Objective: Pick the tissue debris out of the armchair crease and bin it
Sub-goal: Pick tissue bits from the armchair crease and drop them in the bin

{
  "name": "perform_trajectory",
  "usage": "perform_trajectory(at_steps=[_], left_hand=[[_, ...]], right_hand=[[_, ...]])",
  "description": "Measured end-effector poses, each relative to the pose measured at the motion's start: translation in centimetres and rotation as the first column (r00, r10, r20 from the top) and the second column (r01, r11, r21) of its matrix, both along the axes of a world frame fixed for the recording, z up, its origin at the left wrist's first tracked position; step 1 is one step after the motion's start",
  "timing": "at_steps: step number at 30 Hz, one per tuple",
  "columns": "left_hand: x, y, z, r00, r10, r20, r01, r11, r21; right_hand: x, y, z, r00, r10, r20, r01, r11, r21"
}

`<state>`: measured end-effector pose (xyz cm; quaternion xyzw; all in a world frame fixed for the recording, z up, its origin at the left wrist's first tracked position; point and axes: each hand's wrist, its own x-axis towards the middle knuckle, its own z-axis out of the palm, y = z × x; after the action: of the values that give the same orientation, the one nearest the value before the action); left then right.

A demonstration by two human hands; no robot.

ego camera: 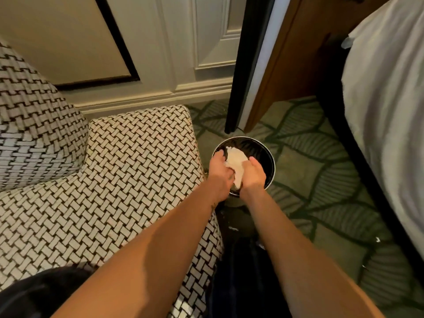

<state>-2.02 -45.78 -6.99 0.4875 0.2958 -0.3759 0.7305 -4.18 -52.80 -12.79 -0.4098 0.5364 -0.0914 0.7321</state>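
The left hand (219, 168) and right hand (254, 174) are cupped toward each other, fingers curled, and clasp a crumpled white tissue (236, 162) between them, one palm on each side of it. They hold it over the mouth of a round black bin (271, 159) with a pale rim. Whether the wad is already below that rim cannot be told. The bin's inner wall is dark and ribbed, and what lies at the bottom is hidden under the hands. The tissue is longer than it is wide. Its long axis runs away from the person, from a narrow end squeezed between the heels of the hands to a broader, looser end that spreads past the fingertips toward the far side of the bin. The bin stands on a green leaf-patterned carpet (305, 157), just beside the right edge of the armchair (119, 171) with its woven black-and-white cover. A bed (385, 106) with white sheets is off to the right
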Motion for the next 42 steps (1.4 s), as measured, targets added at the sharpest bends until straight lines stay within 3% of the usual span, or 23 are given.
perform_trajectory(at_steps=[5,9,13,16,23,30,36,42], left_hand=[[-0.4,-0.8,-2.0,0.996,-0.081,-0.048,0.082,0.997,0.014],[-1.2,0.4,-1.0,0.996,-0.049,-0.069,0.048,0.999,-0.018],[-2.9,3.2,2.5,1.0,0.017,-0.021,-0.019,0.995,-0.098],[-4.7,6.4,5.6,0.998,0.045,0.049,-0.036,0.985,-0.168],[-6.8,17.3,10.5,0.977,0.102,0.186,-0.082,0.99,-0.112],[-7.9,32.5,13.9,0.942,0.197,0.271,-0.208,0.978,0.009],[-10.0,44.6,13.6,0.916,0.307,0.258,-0.331,0.942,0.056],[-10.7,52.8,11.7,0.936,0.276,0.217,-0.309,0.942,0.132]], right_hand=[[-0.3,-0.4,-2.1,0.992,-0.113,0.057,0.102,0.981,0.166],[-1.3,0.6,0.8,0.996,-0.054,0.071,0.041,0.984,0.172],[-1.9,2.4,5.0,0.97,0.22,0.105,-0.227,0.972,0.057],[-3.4,4.8,9.1,0.896,0.406,0.18,-0.414,0.911,0.002],[-6.0,12.1,15.4,0.715,0.618,0.328,-0.615,0.778,-0.125],[-6.4,27.2,19.5,0.433,0.84,0.326,-0.827,0.514,-0.227],[-5.4,38.2,19.9,0.205,0.92,0.334,-0.936,0.284,-0.208],[-4.6,45.0,18.4,0.051,0.956,0.288,-0.974,0.112,-0.2]])
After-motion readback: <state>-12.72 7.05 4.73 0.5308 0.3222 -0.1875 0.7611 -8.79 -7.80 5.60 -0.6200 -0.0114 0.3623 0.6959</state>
